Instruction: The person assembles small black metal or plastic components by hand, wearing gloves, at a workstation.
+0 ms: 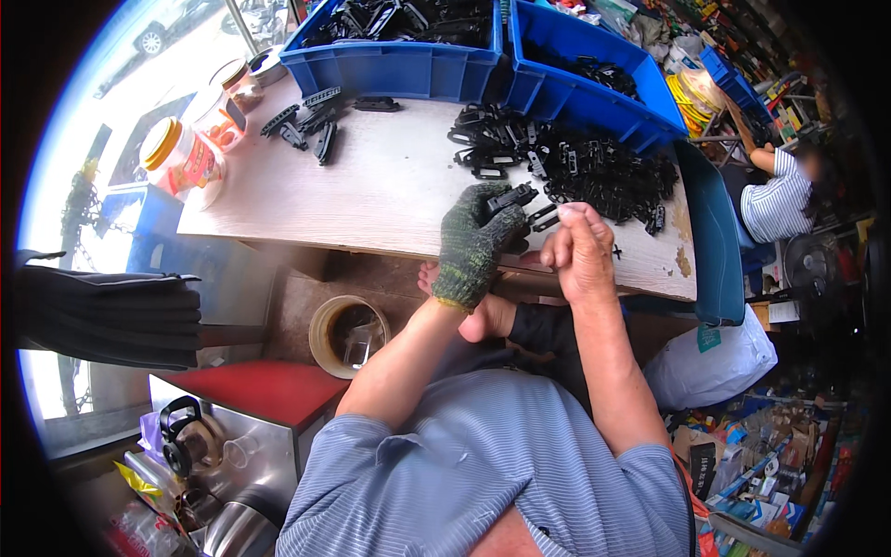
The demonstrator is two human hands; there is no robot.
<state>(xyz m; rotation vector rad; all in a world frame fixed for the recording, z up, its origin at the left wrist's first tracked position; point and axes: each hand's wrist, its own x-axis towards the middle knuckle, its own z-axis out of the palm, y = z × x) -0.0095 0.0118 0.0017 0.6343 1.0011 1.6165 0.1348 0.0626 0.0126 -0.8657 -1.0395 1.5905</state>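
The gloved left hand (475,243) is gripping a black plastic clip (513,198), half hiding it, while the bare right hand (579,251) is curling narrow, its contents unclear.

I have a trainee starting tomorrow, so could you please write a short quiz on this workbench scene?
1. True or false: both hands wear a knitted glove.
2. Which lies closest to the right hand? A) the jars with yellow lids B) the pile of black plastic clips C) the tape roll
3. What does the left hand hold over the table edge?

Key
1. False: only the left hand is gloved; the right is bare.
2. B.
3. A black plastic clip, pinched in its grip, with the right hand's fingertips up against it.
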